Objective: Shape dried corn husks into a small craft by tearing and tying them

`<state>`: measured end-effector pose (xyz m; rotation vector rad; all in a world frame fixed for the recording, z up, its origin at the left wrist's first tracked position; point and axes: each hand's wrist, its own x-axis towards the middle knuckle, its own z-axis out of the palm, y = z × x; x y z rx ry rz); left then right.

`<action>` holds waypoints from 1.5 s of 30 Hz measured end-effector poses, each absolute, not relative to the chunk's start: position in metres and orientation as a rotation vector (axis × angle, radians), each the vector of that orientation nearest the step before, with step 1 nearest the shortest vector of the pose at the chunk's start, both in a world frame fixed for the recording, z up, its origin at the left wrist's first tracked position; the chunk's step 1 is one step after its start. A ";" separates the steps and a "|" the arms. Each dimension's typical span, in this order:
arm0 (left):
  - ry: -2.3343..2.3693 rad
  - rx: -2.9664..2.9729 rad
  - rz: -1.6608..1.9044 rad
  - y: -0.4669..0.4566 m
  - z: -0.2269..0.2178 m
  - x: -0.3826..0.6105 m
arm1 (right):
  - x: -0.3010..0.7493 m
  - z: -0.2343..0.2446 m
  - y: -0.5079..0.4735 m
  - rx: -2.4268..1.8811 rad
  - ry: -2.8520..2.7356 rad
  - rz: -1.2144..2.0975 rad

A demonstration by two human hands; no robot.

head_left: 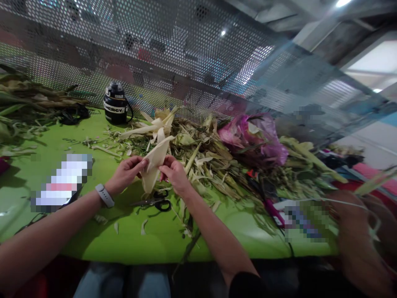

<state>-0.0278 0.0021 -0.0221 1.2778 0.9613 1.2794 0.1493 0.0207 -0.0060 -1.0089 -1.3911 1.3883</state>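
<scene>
A pale corn husk (155, 159) is stretched upright between my two hands above the green table. My left hand (127, 174), with a white band on its wrist, pinches the husk's left edge between thumb and fingers. On the other side, my right hand (175, 174) grips the right edge, fingers partly hidden behind it. Just below the husk lies a pair of scissors (161, 202) with black handles, touched by neither hand. Behind my hands spreads a heap of dried husks (214, 169), with pale folded husk strips (159, 124) on top.
A black bottle (114, 103) stands against the perforated metal screen (173, 58). Left of me lies a phone (62, 182). A pink plastic bag (254, 138) sits on the heap. Near a purple-handled tool (274, 213), another person's arm (353, 236) reaches in from the right.
</scene>
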 end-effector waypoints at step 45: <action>0.984 0.870 1.278 -0.004 -0.010 -0.025 | 0.158 0.004 0.023 -1.119 -1.402 1.498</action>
